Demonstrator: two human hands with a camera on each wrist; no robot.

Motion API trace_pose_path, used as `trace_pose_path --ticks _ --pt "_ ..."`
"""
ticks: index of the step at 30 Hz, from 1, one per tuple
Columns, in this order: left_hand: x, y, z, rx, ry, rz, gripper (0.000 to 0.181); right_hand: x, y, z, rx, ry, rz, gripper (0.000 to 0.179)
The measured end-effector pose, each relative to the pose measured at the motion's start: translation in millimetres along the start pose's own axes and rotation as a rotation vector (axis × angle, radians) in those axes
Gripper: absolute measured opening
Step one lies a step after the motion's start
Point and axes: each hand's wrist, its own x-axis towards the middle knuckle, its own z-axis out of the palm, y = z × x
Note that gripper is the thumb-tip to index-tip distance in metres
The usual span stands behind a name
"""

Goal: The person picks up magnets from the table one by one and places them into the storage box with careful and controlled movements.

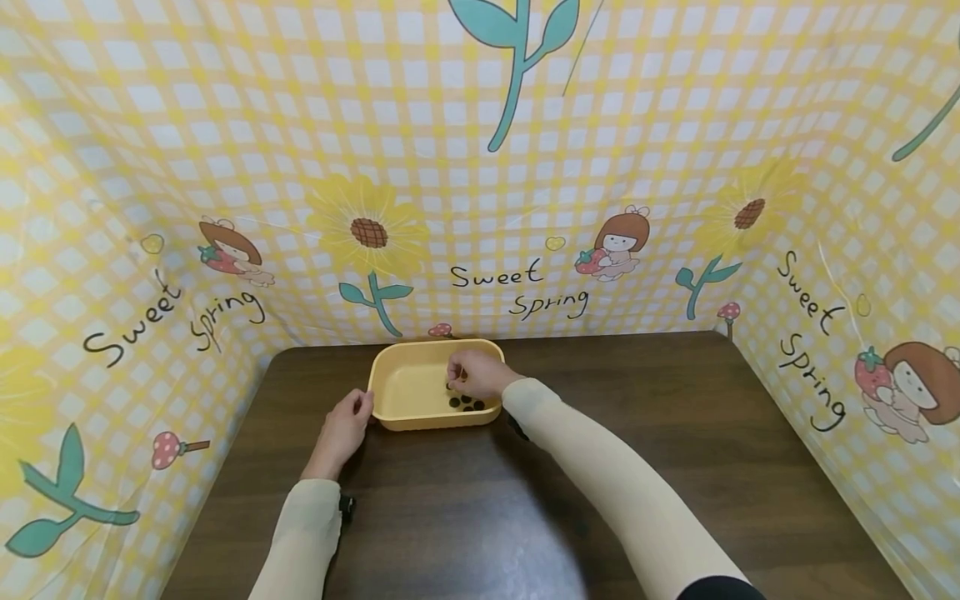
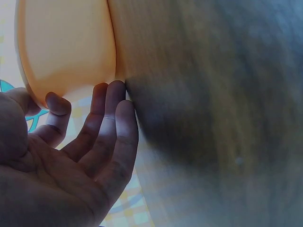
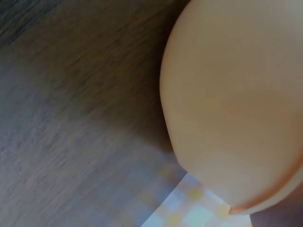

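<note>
A shallow yellow plastic tub [image 1: 408, 421] stands at the back of the dark table. At its left end my left hand [image 1: 347, 429] holds the rim between thumb and index finger. The left wrist view shows the other fingers of that hand [image 2: 90, 156] loosely bent, their tips against the tub's outer wall [image 2: 71, 42]. Over the tub's right part, my right hand [image 1: 480, 373] reaches in with fingers curled, pinching a small dark round piece [image 1: 449, 386]. Several similar dark pieces [image 1: 467, 400] lie on the tub floor below it. The right wrist view shows mostly the tub's outer wall [image 3: 227, 94].
The brown wooden table [image 1: 645, 425] extends to the right and in front of the tub. A yellow checked cloth [image 1: 480, 192] with printed flowers hangs behind the table and along both sides, close to the tub's back rim.
</note>
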Motion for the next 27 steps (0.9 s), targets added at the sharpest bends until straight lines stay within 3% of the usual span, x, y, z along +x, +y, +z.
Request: trace_pose_path --ticks 8,27 --pt "-1.0 -0.3 0.0 0.003 0.002 -0.002 0.041 1.6 -1 6 -0.139 -0.010 0.039 0.011" --pt "-2.4 0.9 -0.5 -0.003 0.004 -0.001 0.042 3.6 1 12 -0.204 0.011 0.068 0.012"
